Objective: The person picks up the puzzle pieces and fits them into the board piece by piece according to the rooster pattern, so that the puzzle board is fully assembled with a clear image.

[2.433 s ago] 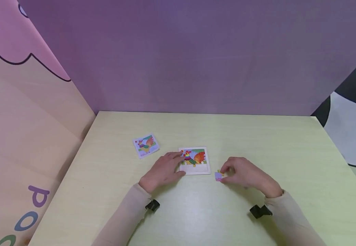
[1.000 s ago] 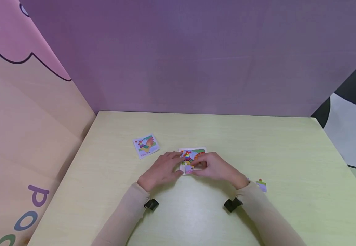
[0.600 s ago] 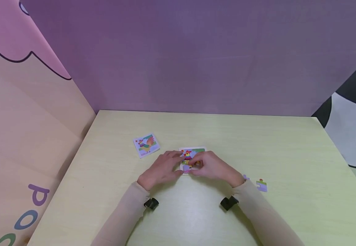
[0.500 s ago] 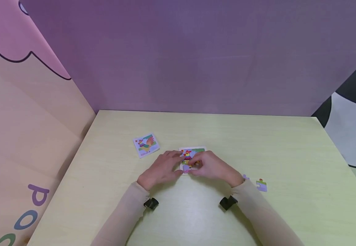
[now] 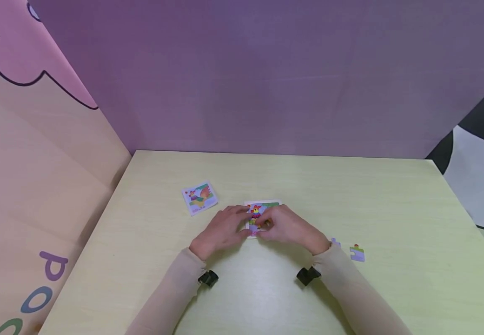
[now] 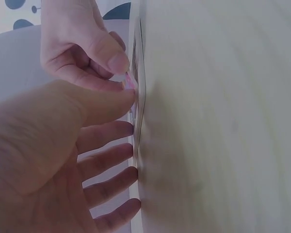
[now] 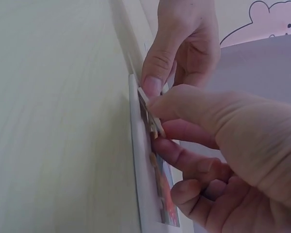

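Right hand (image 5: pixel 290 227) is pinching a puzzle piece (image 5: pixel 253 228), fingers curled, at seven o'clock over the puzzle tray (image 7: pixel 145 194); left hand (image 5: pixel 222 230) is touching its nine-o'clock side, fingers spread, gripping nothing; picture card (image 5: pixel 200 198) is lying at ten o'clock.

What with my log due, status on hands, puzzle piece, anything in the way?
Left hand on puzzle frame. Right hand pinching piece at frame's near left corner; seating unclear. Two loose pieces off right, nothing visibly blocking.
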`<state>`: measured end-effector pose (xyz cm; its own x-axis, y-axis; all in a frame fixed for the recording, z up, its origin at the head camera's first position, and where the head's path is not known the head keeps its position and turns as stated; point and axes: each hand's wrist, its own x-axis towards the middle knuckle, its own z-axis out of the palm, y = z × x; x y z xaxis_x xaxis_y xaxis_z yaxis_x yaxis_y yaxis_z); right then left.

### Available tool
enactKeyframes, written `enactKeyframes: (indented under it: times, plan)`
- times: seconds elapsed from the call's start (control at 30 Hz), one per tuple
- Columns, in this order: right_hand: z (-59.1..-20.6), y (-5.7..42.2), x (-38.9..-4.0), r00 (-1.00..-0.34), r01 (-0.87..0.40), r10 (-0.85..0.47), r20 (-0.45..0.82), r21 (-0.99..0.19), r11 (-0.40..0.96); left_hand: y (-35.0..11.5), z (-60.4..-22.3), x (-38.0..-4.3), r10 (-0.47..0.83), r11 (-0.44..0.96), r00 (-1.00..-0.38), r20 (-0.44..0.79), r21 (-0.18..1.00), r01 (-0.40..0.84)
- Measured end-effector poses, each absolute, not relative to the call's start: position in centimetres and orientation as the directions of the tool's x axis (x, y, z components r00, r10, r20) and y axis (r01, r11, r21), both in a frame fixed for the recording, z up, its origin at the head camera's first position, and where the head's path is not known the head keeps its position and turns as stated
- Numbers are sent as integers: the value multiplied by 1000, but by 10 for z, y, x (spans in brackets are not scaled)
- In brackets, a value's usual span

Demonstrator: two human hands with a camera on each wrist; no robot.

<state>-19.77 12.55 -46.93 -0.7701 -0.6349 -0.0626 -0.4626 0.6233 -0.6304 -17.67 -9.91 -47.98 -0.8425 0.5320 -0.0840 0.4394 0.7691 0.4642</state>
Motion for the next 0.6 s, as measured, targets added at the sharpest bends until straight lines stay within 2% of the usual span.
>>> enactKeyframes:
  times: [0.37,0.6]
  plan:
    - [-462,122,-201,-749,-482,-658,-74,-621,618,-96,-480,-177,520,783,-851,-69,438,442]
    - [-462,121,-200,-762,-476,-644,-66,-618,626,-91,-479,-177,506,788,-861,-55,435,435]
